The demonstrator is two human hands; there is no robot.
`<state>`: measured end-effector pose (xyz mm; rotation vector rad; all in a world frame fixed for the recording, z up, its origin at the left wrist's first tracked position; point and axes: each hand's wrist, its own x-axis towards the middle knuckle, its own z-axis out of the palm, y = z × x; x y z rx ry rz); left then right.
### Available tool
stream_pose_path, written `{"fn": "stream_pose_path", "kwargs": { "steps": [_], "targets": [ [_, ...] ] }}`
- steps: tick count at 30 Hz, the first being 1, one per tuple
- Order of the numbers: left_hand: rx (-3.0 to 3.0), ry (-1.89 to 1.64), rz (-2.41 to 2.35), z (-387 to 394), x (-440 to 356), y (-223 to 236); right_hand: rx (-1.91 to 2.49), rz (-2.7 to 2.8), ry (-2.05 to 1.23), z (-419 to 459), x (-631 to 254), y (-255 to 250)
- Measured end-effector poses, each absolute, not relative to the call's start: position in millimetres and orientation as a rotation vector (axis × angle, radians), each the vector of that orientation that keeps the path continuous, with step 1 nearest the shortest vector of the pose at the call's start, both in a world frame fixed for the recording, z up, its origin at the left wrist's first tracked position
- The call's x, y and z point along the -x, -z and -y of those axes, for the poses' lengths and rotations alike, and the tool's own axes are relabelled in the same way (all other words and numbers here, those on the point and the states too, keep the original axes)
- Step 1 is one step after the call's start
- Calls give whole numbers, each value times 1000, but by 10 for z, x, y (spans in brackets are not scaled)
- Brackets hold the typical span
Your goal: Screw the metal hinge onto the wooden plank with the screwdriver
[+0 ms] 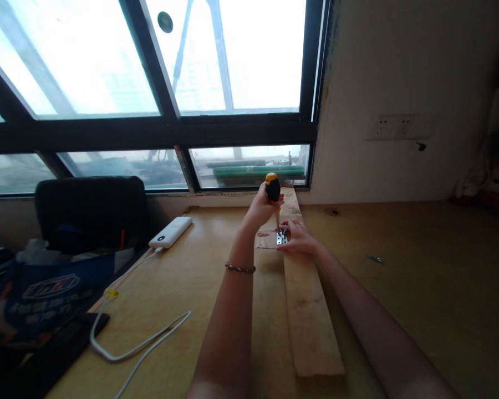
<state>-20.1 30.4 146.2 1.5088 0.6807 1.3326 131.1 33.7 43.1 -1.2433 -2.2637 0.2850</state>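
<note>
My left hand (261, 208) is closed around the black and yellow handle of a screwdriver (273, 188). The screwdriver stands nearly upright, its shaft pointing down at a small metal hinge (280, 238). Beside it, my right hand (297, 237) has its fingers bent around the hinge, pressing it against the wood. The hinge lies where a long wooden plank (310, 310) meets a shorter wood piece (266, 240) on the left. Whether the tip sits in a screw is too small to tell.
A white power bank (170, 233) with a white cable (139, 349) lies on the left of the wooden table (419, 310). A small metallic item (374, 259) rests at right. A black chair (91, 210) and a blue bag (54, 293) stand beyond the left edge.
</note>
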Motion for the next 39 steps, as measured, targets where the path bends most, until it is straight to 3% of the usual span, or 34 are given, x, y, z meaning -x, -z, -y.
{"fn": "stream_pose_path", "kwargs": {
  "steps": [24, 39],
  "targets": [
    [-1272, -1766, -690, -222, 453, -1682, 1229, 2295, -254, -308, -1306, -407],
    [-1262, -1641, -744, -260, 428, -1605, 989, 2029, -714, -402, -1466, -398]
  ]
}}
